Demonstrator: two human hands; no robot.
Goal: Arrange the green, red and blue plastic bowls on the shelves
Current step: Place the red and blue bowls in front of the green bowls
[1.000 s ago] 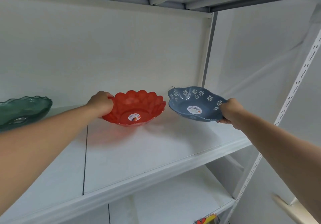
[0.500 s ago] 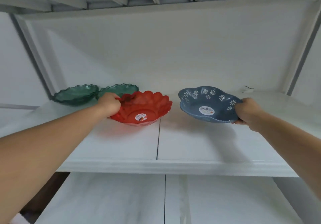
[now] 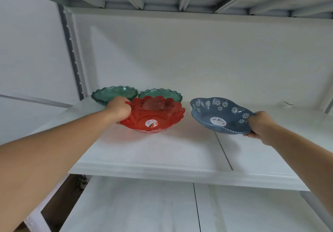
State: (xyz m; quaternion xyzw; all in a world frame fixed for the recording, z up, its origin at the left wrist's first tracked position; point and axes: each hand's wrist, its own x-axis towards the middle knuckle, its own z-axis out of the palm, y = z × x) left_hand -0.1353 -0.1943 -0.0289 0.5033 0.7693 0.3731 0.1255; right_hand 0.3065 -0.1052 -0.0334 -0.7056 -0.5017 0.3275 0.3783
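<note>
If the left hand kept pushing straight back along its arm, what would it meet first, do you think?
Probably the nearer green bowl, directly behind the left hand holding the red bowl; the gap between them is unclear.

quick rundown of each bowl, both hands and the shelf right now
red bowl: gripped at its rim by the left hand, tilted
blue bowl: gripped at its rim by the right hand, tilted
two green bowls: upright, side by side at the back
shelf: bowls on its left half
</note>
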